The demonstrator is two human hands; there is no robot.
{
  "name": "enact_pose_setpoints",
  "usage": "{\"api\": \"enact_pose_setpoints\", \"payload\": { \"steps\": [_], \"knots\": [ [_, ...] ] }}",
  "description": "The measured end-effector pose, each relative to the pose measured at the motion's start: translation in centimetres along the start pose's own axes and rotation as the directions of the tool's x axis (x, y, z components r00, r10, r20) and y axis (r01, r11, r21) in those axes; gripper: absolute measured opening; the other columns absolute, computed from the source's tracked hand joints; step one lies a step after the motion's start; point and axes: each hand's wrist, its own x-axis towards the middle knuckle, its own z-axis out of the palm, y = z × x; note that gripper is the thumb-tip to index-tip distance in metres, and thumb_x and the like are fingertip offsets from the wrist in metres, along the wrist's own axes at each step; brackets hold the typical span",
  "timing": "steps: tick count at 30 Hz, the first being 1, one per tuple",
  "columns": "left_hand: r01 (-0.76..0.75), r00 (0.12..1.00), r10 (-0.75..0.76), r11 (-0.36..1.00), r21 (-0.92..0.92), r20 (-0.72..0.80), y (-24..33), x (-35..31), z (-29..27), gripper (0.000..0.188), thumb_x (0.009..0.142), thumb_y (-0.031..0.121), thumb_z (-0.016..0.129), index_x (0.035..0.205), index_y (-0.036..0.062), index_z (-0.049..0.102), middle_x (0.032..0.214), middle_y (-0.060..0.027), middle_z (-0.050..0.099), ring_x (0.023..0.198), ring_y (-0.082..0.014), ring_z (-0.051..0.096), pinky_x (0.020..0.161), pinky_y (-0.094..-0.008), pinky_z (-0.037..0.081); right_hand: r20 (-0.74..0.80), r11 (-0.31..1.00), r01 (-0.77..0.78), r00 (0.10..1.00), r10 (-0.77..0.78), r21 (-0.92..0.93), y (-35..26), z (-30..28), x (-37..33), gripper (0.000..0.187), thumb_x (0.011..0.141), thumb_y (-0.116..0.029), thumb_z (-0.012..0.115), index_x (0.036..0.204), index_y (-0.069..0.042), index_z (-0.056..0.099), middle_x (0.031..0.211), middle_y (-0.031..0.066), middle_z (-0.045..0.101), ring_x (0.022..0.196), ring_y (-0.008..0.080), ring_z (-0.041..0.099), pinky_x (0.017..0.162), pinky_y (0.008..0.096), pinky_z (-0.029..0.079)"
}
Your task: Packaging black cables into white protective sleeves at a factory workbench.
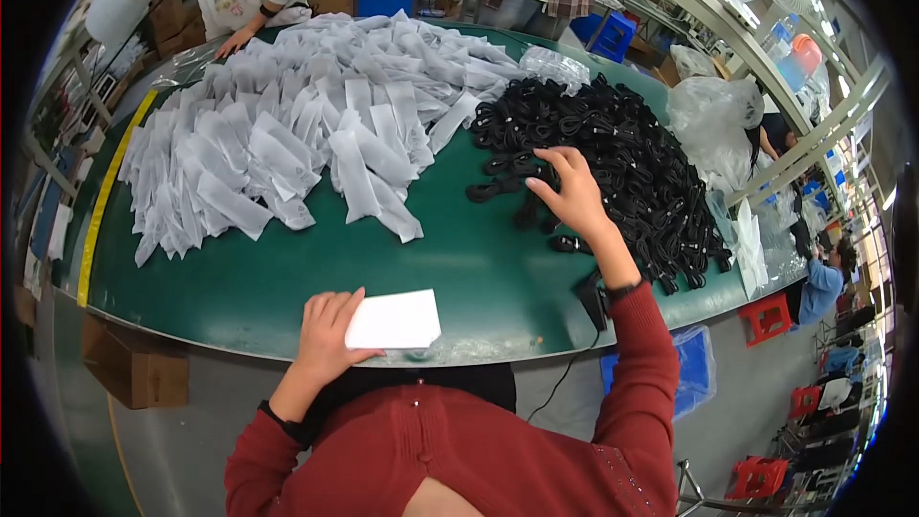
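My left hand [327,337] is closed on a white rectangular stack [394,320], perhaps paper or flat bags, at the near edge of the green table [287,278]. Over the left edge of a large heap of coiled black cables [613,148], my right hand [572,190] reaches with thumb and fingers apart, nothing visibly held. A few loose cable coils [496,190] lie just left of its fingertips. Many pale translucent sleeves [225,158], with contents I cannot make out, are piled across the far left and middle of the table.
A black device with a cord [592,299] sits at the near right edge. Clear plastic bags [713,124] bulge at the right. Yellow tape [115,191] lines the left edge. Across the table are two people, one with a hand [237,41] by the sleeves. A cardboard box [139,364] stands on the floor.
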Motion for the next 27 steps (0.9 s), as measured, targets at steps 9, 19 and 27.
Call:
{"api": "enact_pose_setpoints", "payload": {
  "steps": [9, 19, 27],
  "knots": [
    [0.053, 0.996, -0.056, 0.998, 0.040, 0.063, -0.2, 0.2, -0.8, 0.093, 0.048, 0.048, 0.088, 0.123, 0.0008, 0.061, 0.113, -0.0125, 0.060, 0.106, -0.0345, 0.053, 0.094, -0.0471, 0.040, -0.044, 0.915, 0.097, 0.991, -0.124, -0.391, 10.7, 9.6, 16.8, 0.050, 0.084, -0.046, 0.071, 0.119, -0.010, 0.067, 0.130, 0.0161, 0.057, 0.125, 0.0353, 0.049, 0.099, 0.0494, 0.043],
    [0.090, 0.982, -0.101, 0.993, 0.070, 0.157, -0.3, 0.6, -1.0, 0.089, 0.046, 0.045, 0.089, 0.120, 0.0028, 0.063, 0.112, -0.0101, 0.060, 0.104, -0.0327, 0.053, 0.091, -0.0462, 0.039, 0.309, 0.781, -0.203, 0.837, 0.451, -0.591, 17.1, 14.3, 22.6, 0.053, 0.093, -0.053, 0.046, 0.131, -0.020, 0.063, 0.138, 0.0069, 0.056, 0.135, 0.0342, 0.042, 0.103, 0.0643, 0.037],
    [0.119, 0.976, -0.128, 0.991, 0.062, 0.177, -0.5, 0.7, -1.3, 0.086, 0.052, 0.049, 0.088, 0.121, 0.0038, 0.063, 0.112, -0.0095, 0.059, 0.103, -0.0306, 0.052, 0.092, -0.0460, 0.038, 0.401, 0.786, -0.171, 0.784, 0.474, -0.594, 14.0, 13.5, 19.5, 0.054, 0.092, -0.054, 0.046, 0.133, -0.021, 0.060, 0.138, 0.0055, 0.056, 0.137, 0.0364, 0.039, 0.102, 0.0639, 0.038]
  ]
}}
